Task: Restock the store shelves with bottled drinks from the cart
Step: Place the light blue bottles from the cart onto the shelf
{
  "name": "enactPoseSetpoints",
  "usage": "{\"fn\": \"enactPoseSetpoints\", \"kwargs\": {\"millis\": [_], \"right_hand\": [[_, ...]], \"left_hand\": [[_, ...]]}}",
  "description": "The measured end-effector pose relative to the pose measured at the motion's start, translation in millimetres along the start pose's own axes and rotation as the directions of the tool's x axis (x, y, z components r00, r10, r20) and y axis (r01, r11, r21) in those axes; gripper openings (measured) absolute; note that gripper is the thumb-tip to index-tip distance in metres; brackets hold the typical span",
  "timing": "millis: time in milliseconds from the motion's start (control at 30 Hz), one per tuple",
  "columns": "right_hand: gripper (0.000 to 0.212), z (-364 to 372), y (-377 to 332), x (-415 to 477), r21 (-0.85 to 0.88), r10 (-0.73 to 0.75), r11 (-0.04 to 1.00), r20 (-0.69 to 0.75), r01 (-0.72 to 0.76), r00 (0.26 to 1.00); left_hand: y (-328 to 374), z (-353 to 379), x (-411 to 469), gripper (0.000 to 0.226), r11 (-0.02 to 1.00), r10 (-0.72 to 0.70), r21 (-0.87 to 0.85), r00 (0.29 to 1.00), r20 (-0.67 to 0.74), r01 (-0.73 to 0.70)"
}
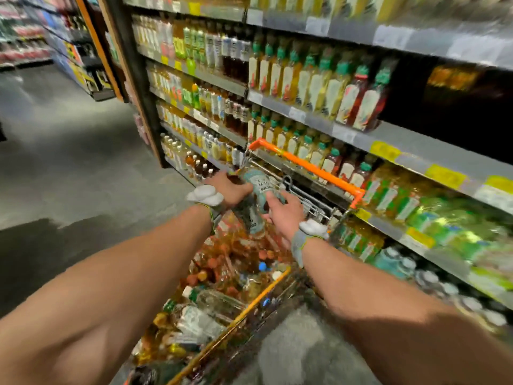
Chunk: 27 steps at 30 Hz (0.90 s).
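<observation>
Both my arms reach forward over a wire cart (311, 202) with an orange handle. The cart is piled with several loose bottled drinks (222, 276), most of them amber with coloured caps. My left hand (229, 188) grips the upper part of a bottle with a pale teal label (258, 184), held above the pile. My right hand (283, 213) holds the same teal-labelled bottles from the right side; a second one (251, 218) hangs just below. The frame is motion-blurred, so finger detail is unclear.
Tall shelves (388, 137) of bottled drinks run along the right, close to the cart, with yellow price tags on their edges. A dark empty gap (458, 112) shows on the upper right shelf. Grey aisle floor (69, 162) lies to the left, with more shelving far back.
</observation>
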State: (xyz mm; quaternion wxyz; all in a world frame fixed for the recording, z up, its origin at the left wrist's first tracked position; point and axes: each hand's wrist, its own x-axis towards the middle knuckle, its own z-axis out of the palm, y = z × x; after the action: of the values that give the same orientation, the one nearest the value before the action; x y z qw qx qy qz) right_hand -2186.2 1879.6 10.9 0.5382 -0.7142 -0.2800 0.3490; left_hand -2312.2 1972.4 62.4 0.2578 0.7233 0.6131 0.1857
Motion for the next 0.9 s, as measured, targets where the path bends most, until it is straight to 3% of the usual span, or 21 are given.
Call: {"fn": "enactPoseSetpoints", "kwargs": {"millis": [133,233,433,567,667,900], "right_hand": [[0.076,-89,6,-18,0.068,-0.03,0.997,-0.134,0.04,0.991],[0.07,-154,21,-41,0.137,-0.022,0.989,-0.211,0.052,0.977],[0.08,-273,51,-98,0.288,0.027,0.956,-0.284,0.058,0.959],[0.082,-339,70,-133,0.29,0.051,0.956,-0.307,0.042,0.95],[0.093,-382,82,-149,0.276,0.081,0.961,-0.402,0.036,0.912],[0.093,-425,91,-164,0.232,0.083,0.971,-0.571,0.063,0.817]], "left_hand": [[89,43,-39,0.077,0.998,0.053,-0.027,0.998,0.014,-0.053],[133,76,-81,0.083,0.991,0.129,-0.031,0.988,0.082,-0.127],[210,150,-160,0.075,0.963,0.265,-0.104,0.945,0.192,-0.249],[254,193,-203,0.085,0.928,0.371,-0.127,0.893,0.256,-0.349],[288,223,-229,0.092,0.894,0.448,-0.144,0.842,0.3,-0.424],[334,261,-251,0.084,0.838,0.546,-0.197,0.779,0.309,-0.51]]}}
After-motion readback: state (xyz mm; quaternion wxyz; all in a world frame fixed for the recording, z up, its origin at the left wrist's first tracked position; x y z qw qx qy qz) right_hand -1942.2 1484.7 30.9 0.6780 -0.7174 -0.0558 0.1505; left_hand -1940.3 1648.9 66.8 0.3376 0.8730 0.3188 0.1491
